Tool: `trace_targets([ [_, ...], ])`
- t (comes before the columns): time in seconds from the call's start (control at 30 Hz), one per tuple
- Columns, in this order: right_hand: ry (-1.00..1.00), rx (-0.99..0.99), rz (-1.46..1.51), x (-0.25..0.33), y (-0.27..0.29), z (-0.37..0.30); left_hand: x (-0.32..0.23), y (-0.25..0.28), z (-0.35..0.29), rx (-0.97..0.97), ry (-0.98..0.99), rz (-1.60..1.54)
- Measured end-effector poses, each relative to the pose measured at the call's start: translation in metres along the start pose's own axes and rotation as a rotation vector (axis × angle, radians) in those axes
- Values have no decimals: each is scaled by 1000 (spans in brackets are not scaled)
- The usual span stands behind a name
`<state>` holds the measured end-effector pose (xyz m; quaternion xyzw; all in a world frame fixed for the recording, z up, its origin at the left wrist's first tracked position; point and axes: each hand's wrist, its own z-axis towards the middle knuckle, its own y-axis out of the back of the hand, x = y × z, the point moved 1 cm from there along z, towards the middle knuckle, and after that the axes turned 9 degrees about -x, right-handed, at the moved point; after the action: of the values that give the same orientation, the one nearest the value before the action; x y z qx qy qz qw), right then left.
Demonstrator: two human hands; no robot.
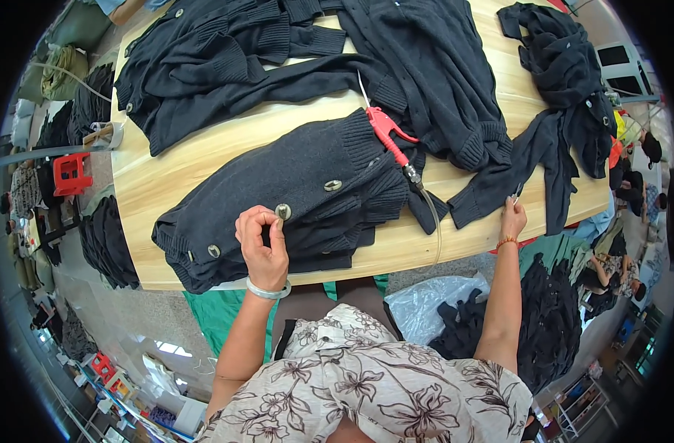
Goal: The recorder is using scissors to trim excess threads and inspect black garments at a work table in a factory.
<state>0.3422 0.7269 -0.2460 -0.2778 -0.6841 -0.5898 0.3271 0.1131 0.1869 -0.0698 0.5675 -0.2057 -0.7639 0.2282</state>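
Note:
A dark knitted cardigan (pixel 278 173) lies folded at the table's near edge, with large pale-and-dark buttons along its front. My left hand (pixel 263 240) is closed in a pinch at the edge of the middle button (pixel 283 212). Farther right, at the table's near side, my right hand (pixel 512 220) is closed around a small thin metal tool (pixel 515 197), whose exact kind is too small to make out. Its tip is close to the sleeve of another dark garment (pixel 492 188). A red air blow gun (pixel 387 133) with a long nozzle rests by the cardigan's ribbed end.
More dark cardigans (pixel 204 66) lie across the far side of the pale wooden table (pixel 148 173), with another heap (pixel 562 59) at far right. A clear hose (pixel 438 229) runs from the blow gun over the near edge. Dark garments (pixel 547 317) hang below right.

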Motion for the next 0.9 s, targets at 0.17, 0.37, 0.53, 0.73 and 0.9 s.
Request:
trace_targets([
  [0.17,-241,-88,440,50,0,-77,-2,14,-7,-64,-62,44],
  [0.37,109,552,230,148,16,-185,4,12,-5,-31,-114,223],
  [0.53,380,1082,68,246,-15,-288,15,6,3,-21,-121,240],
  [0.73,719,1225,-136,303,-55,-336,21,-2,-4,-174,-184,135],
  [0.9,881,1215,-265,307,-79,-341,20,-4,-4,-228,-180,114],
])
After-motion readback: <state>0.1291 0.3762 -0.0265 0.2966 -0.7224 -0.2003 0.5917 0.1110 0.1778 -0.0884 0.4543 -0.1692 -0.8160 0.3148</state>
